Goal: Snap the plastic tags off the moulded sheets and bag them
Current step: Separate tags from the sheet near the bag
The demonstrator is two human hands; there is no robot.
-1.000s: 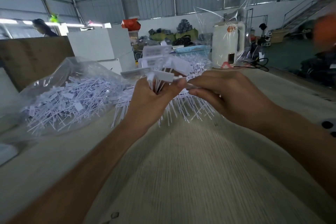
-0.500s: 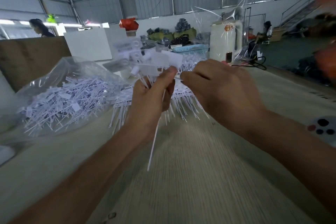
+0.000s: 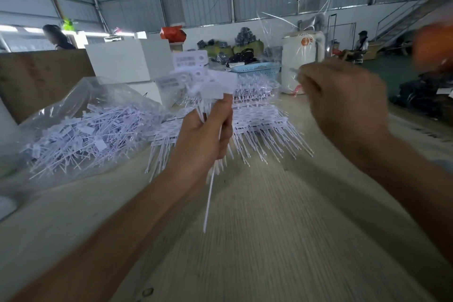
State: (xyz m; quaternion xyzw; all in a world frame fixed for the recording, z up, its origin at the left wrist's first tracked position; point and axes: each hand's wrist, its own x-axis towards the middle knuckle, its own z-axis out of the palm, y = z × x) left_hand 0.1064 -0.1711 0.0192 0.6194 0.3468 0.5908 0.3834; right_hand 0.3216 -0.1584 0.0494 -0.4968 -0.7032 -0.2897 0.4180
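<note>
1. Two hands: the left hand [image 3: 204,135] and the right hand [image 3: 343,105].
2. One clear plastic bag [image 3: 81,125] of loose tags, far too many to count.
3. One heap of moulded tag sheets [image 3: 257,117] on the tabletop [image 3: 269,240].
4. One blue basket [image 3: 257,70].
5. Two other people [image 3: 57,38] [image 3: 361,41] in the background.

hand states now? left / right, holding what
Left hand: closed, grips a bunch of snapped-off plastic tags by their stems.
Right hand: fingers curled, blurred; it seems to pinch something thin at the fingertips, but cannot be told.
</note>
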